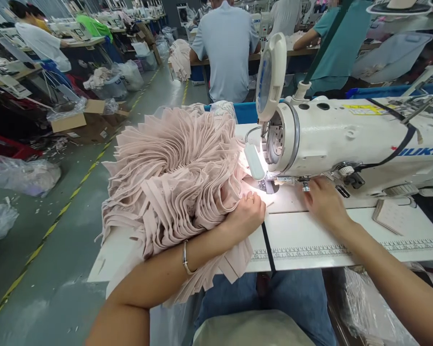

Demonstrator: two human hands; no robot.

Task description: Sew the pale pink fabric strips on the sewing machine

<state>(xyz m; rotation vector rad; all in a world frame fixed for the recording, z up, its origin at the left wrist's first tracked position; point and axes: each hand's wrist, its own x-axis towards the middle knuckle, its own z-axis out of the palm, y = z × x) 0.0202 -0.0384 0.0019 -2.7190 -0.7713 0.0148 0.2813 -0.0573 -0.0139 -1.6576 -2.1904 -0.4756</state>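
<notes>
A large heap of pale pink fabric pieces (173, 168), stacked in many folded layers, lies on the left of the sewing machine table. My left arm reaches across its front. My left hand (248, 211) is closed at the heap's right edge, its fingers curled on the pink fabric beside the lit needle area. The white sewing machine (332, 134) stands to the right, its needle and presser foot partly hidden by a pale guard. My right hand (323, 199) reaches under the machine's arm, right of the needle area; its fingertips are partly hidden, and no held thing shows.
A ruler strip (310, 252) runs along the front of the white table. At the right lie a small stack of fabric swatches (388, 217) and a dark flat object (431, 209). Cardboard boxes (88, 122) and plastic bags stand on the floor left. Several people work ahead.
</notes>
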